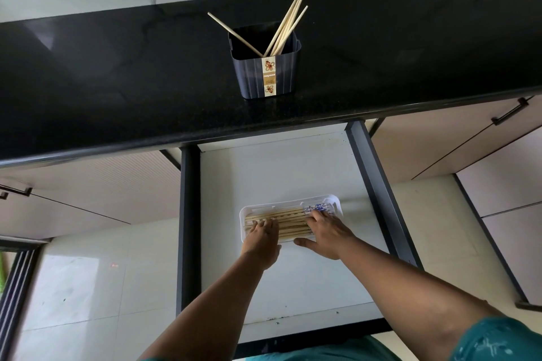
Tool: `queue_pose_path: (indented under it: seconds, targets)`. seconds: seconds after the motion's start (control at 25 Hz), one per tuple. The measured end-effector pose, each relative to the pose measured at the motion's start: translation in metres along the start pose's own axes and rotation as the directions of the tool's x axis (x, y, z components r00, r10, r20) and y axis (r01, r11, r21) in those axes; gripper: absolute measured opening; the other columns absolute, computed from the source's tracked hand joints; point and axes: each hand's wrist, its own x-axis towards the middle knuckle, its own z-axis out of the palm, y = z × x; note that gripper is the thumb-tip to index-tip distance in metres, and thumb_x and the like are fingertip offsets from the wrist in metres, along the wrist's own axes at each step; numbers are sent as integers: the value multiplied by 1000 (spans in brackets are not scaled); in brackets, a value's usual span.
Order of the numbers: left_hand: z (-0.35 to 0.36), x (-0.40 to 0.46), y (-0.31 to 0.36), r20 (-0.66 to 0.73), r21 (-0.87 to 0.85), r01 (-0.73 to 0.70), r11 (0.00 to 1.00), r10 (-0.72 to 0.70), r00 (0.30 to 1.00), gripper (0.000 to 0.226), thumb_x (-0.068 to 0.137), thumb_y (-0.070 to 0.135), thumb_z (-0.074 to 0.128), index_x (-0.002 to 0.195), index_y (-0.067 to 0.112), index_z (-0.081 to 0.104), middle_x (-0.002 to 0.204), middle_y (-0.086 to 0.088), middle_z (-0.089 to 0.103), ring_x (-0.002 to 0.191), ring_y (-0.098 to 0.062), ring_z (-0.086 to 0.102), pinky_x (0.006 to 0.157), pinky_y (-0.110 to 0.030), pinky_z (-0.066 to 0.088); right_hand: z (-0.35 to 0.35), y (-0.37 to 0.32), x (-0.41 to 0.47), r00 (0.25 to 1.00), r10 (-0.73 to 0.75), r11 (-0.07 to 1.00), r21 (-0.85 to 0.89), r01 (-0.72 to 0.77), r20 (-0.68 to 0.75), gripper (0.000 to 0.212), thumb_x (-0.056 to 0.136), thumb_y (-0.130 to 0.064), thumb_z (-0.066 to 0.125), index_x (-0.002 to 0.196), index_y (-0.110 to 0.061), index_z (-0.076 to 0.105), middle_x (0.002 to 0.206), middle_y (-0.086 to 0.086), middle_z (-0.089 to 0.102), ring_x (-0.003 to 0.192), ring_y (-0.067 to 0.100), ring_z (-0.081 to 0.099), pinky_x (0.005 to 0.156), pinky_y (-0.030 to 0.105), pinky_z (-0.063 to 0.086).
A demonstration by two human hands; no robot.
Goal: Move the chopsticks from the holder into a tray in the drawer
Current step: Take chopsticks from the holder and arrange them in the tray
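Note:
A dark plastic holder (265, 73) stands on the black counter with several pale wooden chopsticks (286, 25) leaning in it. Below, the open drawer (275, 173) holds a white tray (334, 201) with several chopsticks (293, 223) lying flat side by side. My left hand (262, 239) rests palm down on the left ends of those chopsticks. My right hand (324, 233) lies over their right part, fingers spread, thumb at the tray's near rim. A blue and white wrapper (318, 208) sits at the tray's right end.
The black counter (117, 82) overhangs the drawer's back. Dark drawer sides (187, 214) run left and right. Cabinet fronts with dark handles (510, 111) flank the drawer. White floor tiles (88, 287) lie below on the left.

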Motion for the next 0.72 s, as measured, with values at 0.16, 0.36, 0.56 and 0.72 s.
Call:
queue_pose_path:
  seconds: [0.16,0.36,0.56,0.72]
  targets:
    - [-1,-4,0,-85,-31,-38,999,36,996,39,93,25,52,130,15,50,134,-8,55,123,-29,49,101,-33,41,-1,1,-3,999,-11,1000,3,11,32,80,83,-76,39,133,-15,51,137,5,39,129,25,41,109,40,37]
    - [-2,-7,-7,-124,20,-43,999,45,991,67,87,42,59,142,11,36,144,-8,41,134,-30,34,116,-37,23,-3,-3,-3,1000,-4,1000,10,4,24,82,80,-78,43,132,-14,51,137,4,41,129,25,42,108,40,39]
    - [-2,-7,-16,-24,158,33,987,-29,999,57,92,35,53,136,2,39,135,-19,51,133,-36,40,122,-39,13,-2,-9,-2,998,-37,999,-16,37,41,73,83,-72,47,126,-13,54,135,5,43,129,24,40,107,40,39]
    - [-1,-12,-17,-60,152,15,988,-6,998,38,94,16,47,130,4,46,133,-16,52,128,-34,43,122,-38,9,-6,-12,-2,997,-29,999,-26,31,73,59,87,-62,52,118,-11,57,131,6,45,125,25,44,101,38,43]
